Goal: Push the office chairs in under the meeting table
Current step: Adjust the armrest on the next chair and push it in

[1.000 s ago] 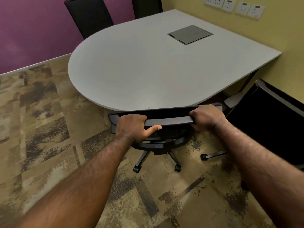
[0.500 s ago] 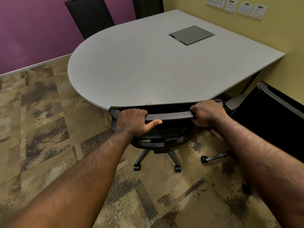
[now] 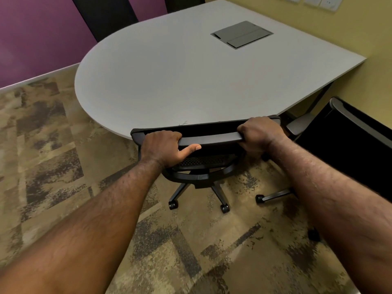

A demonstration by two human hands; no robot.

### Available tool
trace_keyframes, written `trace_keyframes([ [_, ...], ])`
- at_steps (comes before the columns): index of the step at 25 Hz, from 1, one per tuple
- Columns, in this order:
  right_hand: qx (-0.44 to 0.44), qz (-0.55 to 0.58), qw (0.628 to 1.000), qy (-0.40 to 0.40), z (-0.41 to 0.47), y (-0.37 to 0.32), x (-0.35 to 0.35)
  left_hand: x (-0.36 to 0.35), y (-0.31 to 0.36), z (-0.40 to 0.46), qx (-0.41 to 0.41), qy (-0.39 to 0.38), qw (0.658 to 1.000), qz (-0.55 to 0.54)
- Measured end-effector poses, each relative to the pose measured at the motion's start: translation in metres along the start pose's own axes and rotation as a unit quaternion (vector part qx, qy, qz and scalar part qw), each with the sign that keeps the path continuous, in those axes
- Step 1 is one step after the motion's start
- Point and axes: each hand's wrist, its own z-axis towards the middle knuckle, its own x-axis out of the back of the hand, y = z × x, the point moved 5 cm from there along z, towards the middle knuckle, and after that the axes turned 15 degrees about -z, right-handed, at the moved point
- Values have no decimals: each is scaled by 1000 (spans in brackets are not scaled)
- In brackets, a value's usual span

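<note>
A black office chair [image 3: 210, 137] on castors stands at the rounded near end of the grey meeting table [image 3: 169, 81]. Its seat is hidden under the tabletop and its backrest top touches or nearly touches the table edge. My left hand [image 3: 163, 148] grips the left part of the backrest's top rail, thumb stretched along it. My right hand [image 3: 259, 131] grips the right end of the same rail. A second black office chair [image 3: 347, 132] stands to the right, partly out from the table, turned at an angle.
Two more dark chair backs [image 3: 106, 15] show beyond the table by the purple wall. A grey cable hatch [image 3: 241, 35] is set into the tabletop. The yellow wall with sockets [image 3: 318, 2] runs along the right. Patterned carpet [image 3: 53, 155] covers the floor.
The chair has rolled forward toward the table with both hands on its backrest; its top rail now meets the table edge. The view has shifted slightly closer.
</note>
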Motion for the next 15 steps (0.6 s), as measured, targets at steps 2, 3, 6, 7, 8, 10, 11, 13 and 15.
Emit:
trace_keyframes([
  [2, 1, 2, 1000, 5, 5, 2, -1, -1, -2, 5, 1, -2, 1000, -1],
  [3, 1, 4, 1000, 7, 7, 3, -1, -2, -3, 8, 2, -4, 1000, -2],
  [6, 2, 4, 1000, 17, 13, 6, -2, -4, -6, 15, 2, 3, 1000, -4],
  [7, 3, 3, 1000, 20, 15, 6, -2, -4, -7, 17, 1, 4, 1000, -5],
  [8, 5, 2, 1000, 21, 18, 7, -2, -5, -8, 19, 1, 3, 1000, -6],
  [10, 9, -1, 1000, 20, 22, 9, -2, -5, -10, 23, 2, 3, 1000, -6],
  [11, 9, -1, 1000, 20, 24, 11, -2, -5, -10, 25, 3, 4, 1000, -5],
  [13, 10, 2, 1000, 21, 27, 13, -2, -6, -11, 28, 5, 6, 1000, -4],
  [15, 12, 6, 1000, 20, 28, 14, -3, -6, -11, 29, 5, 6, 1000, -5],
])
